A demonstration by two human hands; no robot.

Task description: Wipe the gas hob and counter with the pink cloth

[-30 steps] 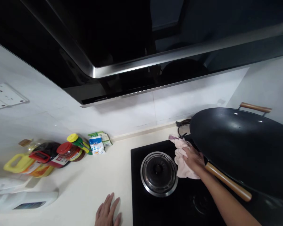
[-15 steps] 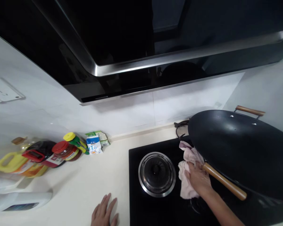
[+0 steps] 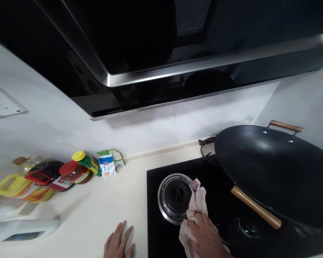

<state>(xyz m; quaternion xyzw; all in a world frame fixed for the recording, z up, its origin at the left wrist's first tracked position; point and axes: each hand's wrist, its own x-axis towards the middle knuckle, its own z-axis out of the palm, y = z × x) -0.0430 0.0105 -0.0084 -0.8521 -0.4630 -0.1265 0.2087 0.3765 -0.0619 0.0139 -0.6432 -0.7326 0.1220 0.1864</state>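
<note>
1. Looks down in a kitchen on a pale counter (image 3: pixel 131 190) and black hob (image 3: pixel 215 193), below a dark hood (image 3: pixel 140 39) and against a white wall (image 3: pixel 150 130).
2. Holds a pale pink cloth (image 3: pixel 197 202) bunched under the right hand (image 3: pixel 206 234), low on the hob, with fingers folded over the fabric.
3. Lays the cloth's purple-marked end over the right rim of the burner (image 3: pixel 177 193).
4. Rests the left hand (image 3: pixel 118 243) palm down on the counter, left of the hob, with fingers spread.
5. Includes a wok (image 3: pixel 271 172) at right, with a wooden handle (image 3: pixel 255 208) over the hob.
6. Includes packets (image 3: pixel 107 165), a red-lidded jar (image 3: pixel 75 172) and a dark bottle (image 3: pixel 47 175) near the wall at left.
</note>
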